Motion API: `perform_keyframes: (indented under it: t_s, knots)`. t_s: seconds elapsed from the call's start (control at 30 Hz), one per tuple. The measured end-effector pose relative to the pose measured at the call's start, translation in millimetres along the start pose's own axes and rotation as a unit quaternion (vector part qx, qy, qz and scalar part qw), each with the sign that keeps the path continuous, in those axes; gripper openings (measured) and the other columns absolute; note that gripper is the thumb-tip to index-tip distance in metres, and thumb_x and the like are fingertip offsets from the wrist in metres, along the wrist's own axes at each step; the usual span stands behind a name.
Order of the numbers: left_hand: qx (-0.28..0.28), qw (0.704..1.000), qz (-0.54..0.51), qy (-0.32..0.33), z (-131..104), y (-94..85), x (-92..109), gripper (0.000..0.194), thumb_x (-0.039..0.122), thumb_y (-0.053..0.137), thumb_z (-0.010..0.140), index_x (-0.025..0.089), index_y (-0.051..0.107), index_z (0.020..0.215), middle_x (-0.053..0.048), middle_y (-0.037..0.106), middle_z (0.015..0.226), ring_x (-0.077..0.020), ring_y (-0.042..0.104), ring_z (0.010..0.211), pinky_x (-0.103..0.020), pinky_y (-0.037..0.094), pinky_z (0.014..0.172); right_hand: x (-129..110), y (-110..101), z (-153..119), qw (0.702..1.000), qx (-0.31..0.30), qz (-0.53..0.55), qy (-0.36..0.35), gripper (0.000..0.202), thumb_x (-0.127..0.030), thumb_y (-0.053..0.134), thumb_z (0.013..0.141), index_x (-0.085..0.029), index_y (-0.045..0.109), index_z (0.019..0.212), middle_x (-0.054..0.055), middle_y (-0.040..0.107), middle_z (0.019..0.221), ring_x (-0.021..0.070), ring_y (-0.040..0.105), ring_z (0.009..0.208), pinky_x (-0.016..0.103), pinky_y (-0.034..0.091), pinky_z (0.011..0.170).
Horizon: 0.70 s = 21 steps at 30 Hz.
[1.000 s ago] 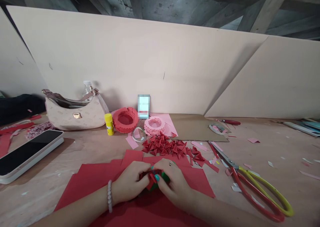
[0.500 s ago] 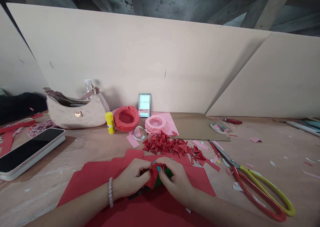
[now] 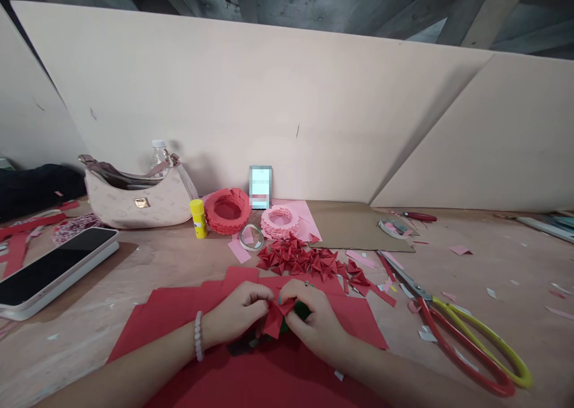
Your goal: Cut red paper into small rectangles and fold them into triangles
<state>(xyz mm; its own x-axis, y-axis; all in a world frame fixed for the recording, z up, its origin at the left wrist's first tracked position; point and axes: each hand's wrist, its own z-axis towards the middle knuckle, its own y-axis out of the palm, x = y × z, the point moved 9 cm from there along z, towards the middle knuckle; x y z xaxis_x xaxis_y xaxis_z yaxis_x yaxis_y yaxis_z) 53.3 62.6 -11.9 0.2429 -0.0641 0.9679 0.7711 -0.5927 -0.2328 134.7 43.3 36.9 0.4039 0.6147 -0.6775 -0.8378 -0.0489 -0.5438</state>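
Between my hands is a small piece of folded red paper. My left hand, with a beaded bracelet at its wrist, pinches the paper's left side. My right hand is closed on its right side, and a dark green object shows beside its fingers. Large red paper sheets lie under both hands. Just beyond them sits a pile of small folded red paper pieces. A dark flat item, partly hidden, lies below my left hand.
Open scissors with red and yellow handles lie at right, near cardboard. Behind are a red paper ring, a pink ring, a glue stick and a lit phone. A handbag and a white-edged device are at left.
The red paper between my hands has changed shape, with a strip now folded across near my right fingers. Less of the green object shows. Both hands stay in nearly the same place.
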Motion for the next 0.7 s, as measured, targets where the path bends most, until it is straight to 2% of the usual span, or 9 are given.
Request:
perform_keyframes:
  t_s: [0.2,0.4,0.7]
  knots:
    - [0.009,1.000,-0.019,-0.012,-0.5,-2.0,-6.2,0.015,0.019,0.034,0.066,0.015,0.047,0.059,0.004,0.047,0.042,-0.0084,0.047,0.040,-0.017,0.037,0.041,0.1,2.4,-1.6,1.000,-0.013,0.002,-0.002,0.026,0.000,0.038,0.059,-0.020,0.050,0.071,0.000,0.056,0.070,0.0123,0.050,0.065,0.022,0.040,0.061]
    - [-0.001,1.000,-0.015,-0.011,0.0,0.1,-1.9,0.027,0.027,0.038,0.075,0.016,0.039,0.050,0.003,0.045,0.041,-0.0071,0.044,0.039,-0.016,0.034,0.040,2.5,5.7,-0.9,0.999,-0.035,0.027,0.011,0.026,0.001,0.038,0.061,-0.020,0.047,0.074,0.000,0.055,0.074,0.0127,0.050,0.069,0.023,0.040,0.064]
    - [0.000,1.000,0.008,-0.022,1.0,-1.0,-2.8,0.024,0.028,0.040,0.075,0.014,0.042,0.056,0.004,0.046,0.041,-0.0070,0.044,0.036,-0.015,0.031,0.036,-2.1,5.0,0.6,0.999,-0.038,0.023,0.010,0.029,0.000,0.038,0.056,-0.020,0.046,0.076,0.000,0.053,0.073,0.0123,0.048,0.066,0.022,0.039,0.061]
